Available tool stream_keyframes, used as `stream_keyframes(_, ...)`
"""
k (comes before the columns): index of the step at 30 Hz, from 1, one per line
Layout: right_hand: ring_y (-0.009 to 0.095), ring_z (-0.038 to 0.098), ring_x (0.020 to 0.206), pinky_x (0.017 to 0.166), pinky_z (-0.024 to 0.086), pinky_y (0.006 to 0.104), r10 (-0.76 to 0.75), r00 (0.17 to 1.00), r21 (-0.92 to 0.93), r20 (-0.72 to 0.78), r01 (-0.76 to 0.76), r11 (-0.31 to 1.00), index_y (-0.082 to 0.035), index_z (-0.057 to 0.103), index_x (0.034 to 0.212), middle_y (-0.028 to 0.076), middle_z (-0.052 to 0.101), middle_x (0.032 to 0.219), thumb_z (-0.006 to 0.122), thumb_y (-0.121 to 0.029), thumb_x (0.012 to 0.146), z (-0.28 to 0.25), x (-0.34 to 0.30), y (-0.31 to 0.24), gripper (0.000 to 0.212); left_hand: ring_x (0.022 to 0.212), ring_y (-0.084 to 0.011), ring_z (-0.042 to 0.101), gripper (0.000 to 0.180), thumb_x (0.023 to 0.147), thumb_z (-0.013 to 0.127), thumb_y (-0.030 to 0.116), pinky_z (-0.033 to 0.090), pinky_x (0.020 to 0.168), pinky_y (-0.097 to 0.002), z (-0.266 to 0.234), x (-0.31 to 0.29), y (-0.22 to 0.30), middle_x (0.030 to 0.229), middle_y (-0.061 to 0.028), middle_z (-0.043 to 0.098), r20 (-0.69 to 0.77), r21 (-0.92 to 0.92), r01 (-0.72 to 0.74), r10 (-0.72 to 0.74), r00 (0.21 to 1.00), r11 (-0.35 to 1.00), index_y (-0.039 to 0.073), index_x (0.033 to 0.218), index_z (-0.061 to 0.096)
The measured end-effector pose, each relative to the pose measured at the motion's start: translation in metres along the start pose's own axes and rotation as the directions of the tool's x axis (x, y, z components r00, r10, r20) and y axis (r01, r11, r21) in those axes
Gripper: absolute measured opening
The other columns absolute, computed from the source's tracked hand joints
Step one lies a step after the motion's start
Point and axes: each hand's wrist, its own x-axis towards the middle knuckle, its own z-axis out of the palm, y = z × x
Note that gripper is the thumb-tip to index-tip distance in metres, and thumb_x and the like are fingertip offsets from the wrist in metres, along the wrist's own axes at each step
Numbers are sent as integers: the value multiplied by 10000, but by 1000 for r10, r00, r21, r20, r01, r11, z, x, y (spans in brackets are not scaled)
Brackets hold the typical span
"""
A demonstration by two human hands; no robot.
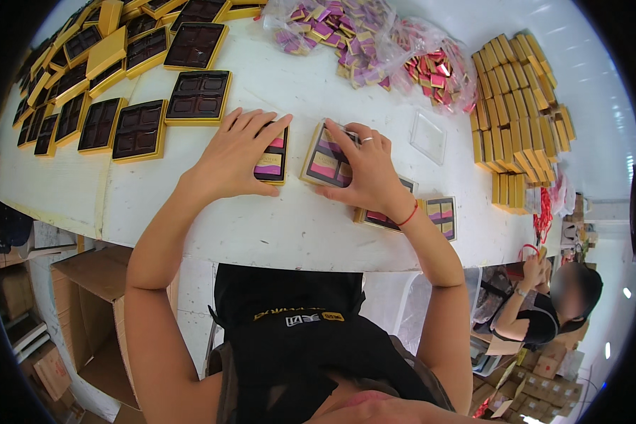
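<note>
My left hand [227, 157] spans a small gold-edged box [270, 169], its thumb at the near edge and its fingers over the far one. Pink and purple wrapped squares show in the box's dark tray; my hand covers part of it. Just to the right, my right hand [372, 164] grips a similar filled box [324, 161], which looks covered by a clear lid and sits slightly turned. Below my right wrist lie two more filled boxes, one partly hidden [381, 220] and one in plain sight [442, 212]. A loose clear plastic lid [428, 137] rests beyond my right hand.
Many gold boxes with empty dark trays [140, 129] spread over the left of the white table [212, 226]. Bags of purple [357, 42] and red wrapped pieces [438, 74] lie at the back. Stacked gold boxes [519, 113] stand right. Another person [537, 311] works at lower right.
</note>
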Motion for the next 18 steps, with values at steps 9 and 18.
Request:
stream_keyframes(9, 371, 494, 1109, 916, 413, 454, -11, 988, -76, 151, 23, 997, -181, 300, 1529, 224, 468, 1342, 780, -470, 631, 2, 2, 10, 1058, 1369, -357, 355, 1208, 515, 906, 364, 220, 1173, -473, -14, -6, -5, 1467, -167, 402, 22, 35, -31, 30, 999, 999, 118, 1517, 278)
stream_keyframes(18, 431, 446, 1238, 1041, 346, 499, -40, 983, 76, 177, 27, 997, -168, 309, 1525, 266, 473, 1341, 826, -524, 602, 11, 21, 23, 1117, 1214, -319, 455, 1111, 522, 897, 326, 313, 1056, -416, -33, -11, -15, 1319, -137, 521, 63, -22, 31, -30, 998, 999, 96, 1474, 371)
